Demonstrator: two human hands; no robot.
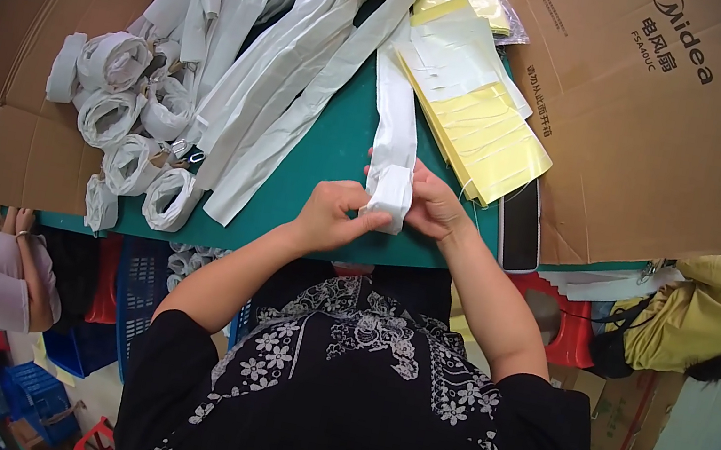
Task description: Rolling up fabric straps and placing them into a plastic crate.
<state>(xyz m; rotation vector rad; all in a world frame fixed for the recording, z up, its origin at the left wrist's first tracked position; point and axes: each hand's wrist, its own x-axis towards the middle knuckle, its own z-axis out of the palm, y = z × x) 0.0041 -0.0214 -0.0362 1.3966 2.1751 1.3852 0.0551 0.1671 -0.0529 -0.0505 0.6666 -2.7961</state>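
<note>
A long white strip (397, 107), fabric-like or papery, runs down the middle of the table. Its near end is folded or wound into a flat white roll (391, 194). My left hand (335, 215) grips this roll from the left, thumb across its front. From the other side my right hand (434, 203) holds the same roll, with most of its fingers hidden behind it. To the left, several finished-looking white rolls (108, 118) lie heaped, a few showing small metal clips. Many loose white strips (296, 71) are spread beyond them.
Yellow sheets (480, 135) with thin white strings lie right of my hands, beside a dark phone (520, 228). Cardboard (637, 166) walls flank the green table (336, 140). A person in yellow (698, 315) is at right, another in pink (3, 280) at left. A blue basket (139, 293) stands below.
</note>
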